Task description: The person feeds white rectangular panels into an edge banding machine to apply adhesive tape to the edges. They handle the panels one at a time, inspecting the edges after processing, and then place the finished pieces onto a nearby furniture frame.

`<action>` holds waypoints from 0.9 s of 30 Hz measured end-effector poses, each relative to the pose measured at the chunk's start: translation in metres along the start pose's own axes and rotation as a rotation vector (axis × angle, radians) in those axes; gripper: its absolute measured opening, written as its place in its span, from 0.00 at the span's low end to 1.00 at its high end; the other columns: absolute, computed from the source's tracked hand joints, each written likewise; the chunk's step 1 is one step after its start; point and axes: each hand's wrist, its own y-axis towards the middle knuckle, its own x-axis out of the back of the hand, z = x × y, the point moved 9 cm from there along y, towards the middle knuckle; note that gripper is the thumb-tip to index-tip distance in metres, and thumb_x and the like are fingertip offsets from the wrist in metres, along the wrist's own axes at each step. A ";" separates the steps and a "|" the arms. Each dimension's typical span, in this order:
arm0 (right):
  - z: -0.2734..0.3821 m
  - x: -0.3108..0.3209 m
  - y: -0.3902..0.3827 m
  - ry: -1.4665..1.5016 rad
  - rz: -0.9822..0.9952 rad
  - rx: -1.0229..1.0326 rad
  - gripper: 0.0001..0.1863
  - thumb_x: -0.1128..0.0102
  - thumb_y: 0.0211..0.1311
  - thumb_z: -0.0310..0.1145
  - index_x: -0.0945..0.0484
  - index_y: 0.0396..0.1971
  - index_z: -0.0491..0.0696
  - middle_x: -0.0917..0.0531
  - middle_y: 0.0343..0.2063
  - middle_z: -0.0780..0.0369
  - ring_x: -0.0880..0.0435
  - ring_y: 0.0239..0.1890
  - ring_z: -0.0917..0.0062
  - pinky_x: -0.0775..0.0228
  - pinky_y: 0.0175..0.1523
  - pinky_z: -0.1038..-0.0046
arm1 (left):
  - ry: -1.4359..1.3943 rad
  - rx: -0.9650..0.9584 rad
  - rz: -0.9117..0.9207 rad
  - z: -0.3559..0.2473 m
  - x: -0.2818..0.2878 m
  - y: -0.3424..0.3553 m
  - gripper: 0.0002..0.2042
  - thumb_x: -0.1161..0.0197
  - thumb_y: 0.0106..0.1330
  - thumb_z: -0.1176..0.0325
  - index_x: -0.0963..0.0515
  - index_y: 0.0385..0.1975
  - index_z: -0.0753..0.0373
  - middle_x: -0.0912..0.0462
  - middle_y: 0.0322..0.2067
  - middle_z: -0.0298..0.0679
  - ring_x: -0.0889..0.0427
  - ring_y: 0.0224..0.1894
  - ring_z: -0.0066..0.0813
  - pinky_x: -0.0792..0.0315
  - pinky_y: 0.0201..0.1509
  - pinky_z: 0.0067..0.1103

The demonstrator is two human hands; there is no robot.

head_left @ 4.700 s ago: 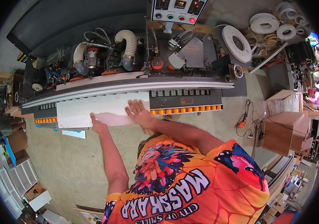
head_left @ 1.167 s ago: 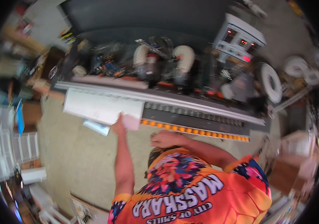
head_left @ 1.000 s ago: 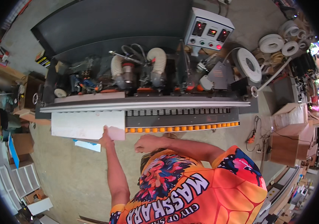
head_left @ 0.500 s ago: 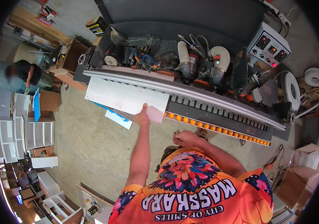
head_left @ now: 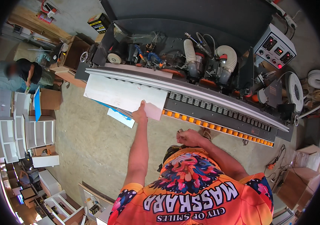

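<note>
The white board [head_left: 111, 92] lies along the silver rail [head_left: 205, 96] at the left part of the machine [head_left: 212, 117], its near edge pinched by the left hand [head_left: 140, 113], thumb on top, other fingers mostly hidden, while the right hand [head_left: 190, 138], fingers curled in, hangs apart from the orange rollers [head_left: 219, 129].

Shirt [head_left: 220, 180], short-sleeved: orange-red ground, yellowish tones; multicoloured feathered print [head_left: 184, 168] on front; white, dark-edged block lettering [head_left: 190, 198]. Sleeves [head_left: 260, 190]: dark blue and pink, white-dotted. Lower garment [head_left: 172, 153]: dark, mottled, mostly hidden.
</note>
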 end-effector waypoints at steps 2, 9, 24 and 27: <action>0.001 -0.001 0.001 -0.018 0.004 -0.010 0.16 0.39 0.67 0.47 0.13 0.42 0.50 0.11 0.38 0.54 0.13 0.44 0.55 0.22 0.50 0.53 | -0.017 0.003 0.010 -0.001 0.001 0.005 0.40 0.22 0.47 0.32 0.16 0.27 0.76 0.12 0.29 0.52 0.15 0.29 0.45 0.23 0.35 0.39; 0.001 -0.005 0.010 -0.048 0.015 0.003 0.17 0.40 0.66 0.47 0.13 0.43 0.50 0.11 0.38 0.54 0.13 0.44 0.54 0.22 0.50 0.53 | 0.145 0.037 -0.021 -0.024 0.018 0.004 0.40 0.24 0.48 0.30 0.15 0.24 0.76 0.13 0.27 0.53 0.15 0.29 0.46 0.23 0.34 0.39; 0.014 -0.022 0.034 -0.110 0.058 -0.005 0.19 0.41 0.67 0.49 0.14 0.45 0.51 0.11 0.37 0.53 0.13 0.42 0.53 0.22 0.49 0.53 | 0.056 -0.012 -0.027 -0.063 0.050 0.015 0.38 0.22 0.52 0.36 0.15 0.31 0.79 0.11 0.32 0.53 0.13 0.32 0.46 0.21 0.37 0.37; 0.013 -0.024 0.039 -0.104 0.056 -0.003 0.19 0.41 0.67 0.50 0.14 0.45 0.52 0.11 0.37 0.53 0.13 0.42 0.53 0.22 0.49 0.53 | 0.137 -0.027 -0.022 -0.066 0.052 0.024 0.40 0.26 0.53 0.32 0.15 0.31 0.78 0.11 0.33 0.55 0.13 0.32 0.47 0.21 0.37 0.38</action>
